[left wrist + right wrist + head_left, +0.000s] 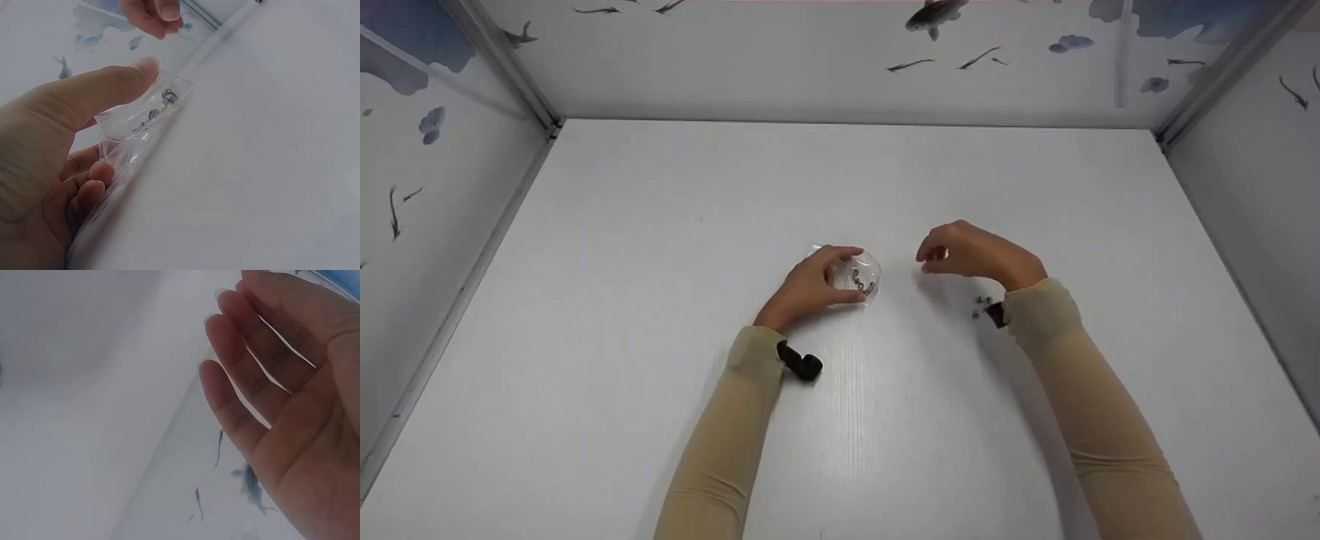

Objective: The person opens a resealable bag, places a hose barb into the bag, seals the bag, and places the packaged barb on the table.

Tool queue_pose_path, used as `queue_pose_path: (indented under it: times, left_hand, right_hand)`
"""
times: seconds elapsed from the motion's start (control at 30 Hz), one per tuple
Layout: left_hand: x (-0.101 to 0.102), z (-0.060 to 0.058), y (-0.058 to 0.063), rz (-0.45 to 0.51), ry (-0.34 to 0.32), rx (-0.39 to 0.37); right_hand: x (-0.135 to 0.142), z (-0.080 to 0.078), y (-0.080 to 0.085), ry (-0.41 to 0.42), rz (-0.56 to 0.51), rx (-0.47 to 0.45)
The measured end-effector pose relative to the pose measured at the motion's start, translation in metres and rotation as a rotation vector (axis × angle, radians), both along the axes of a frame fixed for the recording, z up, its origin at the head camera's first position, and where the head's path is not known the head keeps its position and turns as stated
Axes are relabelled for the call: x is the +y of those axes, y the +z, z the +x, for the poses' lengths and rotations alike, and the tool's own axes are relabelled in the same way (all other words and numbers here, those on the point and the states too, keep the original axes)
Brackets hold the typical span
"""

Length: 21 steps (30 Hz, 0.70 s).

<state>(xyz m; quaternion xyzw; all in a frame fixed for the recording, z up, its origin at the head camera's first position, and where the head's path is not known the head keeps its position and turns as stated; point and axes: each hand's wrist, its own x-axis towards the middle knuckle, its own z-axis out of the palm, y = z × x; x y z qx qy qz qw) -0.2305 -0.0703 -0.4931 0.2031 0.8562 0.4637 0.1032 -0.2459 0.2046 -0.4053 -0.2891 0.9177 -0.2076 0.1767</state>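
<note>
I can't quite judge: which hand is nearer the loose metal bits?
Right. The right hand hovers just beyond the loose metal bits; the left hand is farther, to their left, gripping a plastic bag.

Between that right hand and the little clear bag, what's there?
Just bare white tabletop between the right hand and the clear bag; the head view shows it.
</note>
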Motion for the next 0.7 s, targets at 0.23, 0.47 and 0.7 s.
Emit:
queue_pose_path:
  times: [0.23, 0.47, 0.7]
  left_hand:
    - [0.000, 0.000, 0.000, -0.005, 0.004, -0.011]
    - [0.000, 0.000, 0.000, 0.020, -0.003, -0.015]
    - [0.000, 0.000, 0.000, 0.008, -0.005, -0.007]
  right_hand:
    - [0.033, 0.005, 0.001, -0.099, 0.043, -0.080]
    - [0.056, 0.010, -0.001, -0.135, 0.113, -0.151]
    - [0.072, 0.016, -0.002, -0.153, 0.164, -0.198]
